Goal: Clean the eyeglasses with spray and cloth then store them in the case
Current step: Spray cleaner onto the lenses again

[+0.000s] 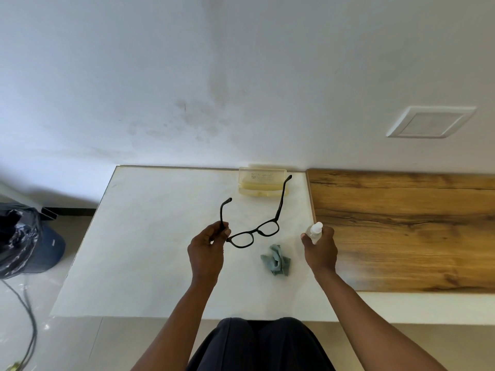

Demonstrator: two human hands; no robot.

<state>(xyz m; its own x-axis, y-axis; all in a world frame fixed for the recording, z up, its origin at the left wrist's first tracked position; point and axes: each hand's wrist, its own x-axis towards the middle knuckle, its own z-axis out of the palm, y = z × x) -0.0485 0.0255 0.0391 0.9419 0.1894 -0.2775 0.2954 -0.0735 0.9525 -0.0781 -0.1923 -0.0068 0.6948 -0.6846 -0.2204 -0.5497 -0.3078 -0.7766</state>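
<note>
Eyeglasses (254,232), black-framed with both temples unfolded, are held up above the white table (150,236) by my left hand (207,249), which pinches the near temple close to its hinge between thumb and fingertips. I hold them by the temple, I judge, so that my skin stays off the lenses and both lens faces are free for spraying. The frame tilts, its far temple reaching toward the back wall. My right hand (320,246) is wrapped around the small clear spray bottle (315,231), white nozzle uppermost, held just right of the frame; whether a finger rests on the nozzle I cannot tell. Bottle and lenses are near each other but apart, which suits a spray from the side. The blue-grey cloth (276,261) lies crumpled on the table between my hands, below the frame, within easy reach for wiping. The yellowish translucent case (262,182) stands open at the back edge against the wall, ready for storage. Spraying appears to be the step in hand; wiping and storing are not yet done.
</note>
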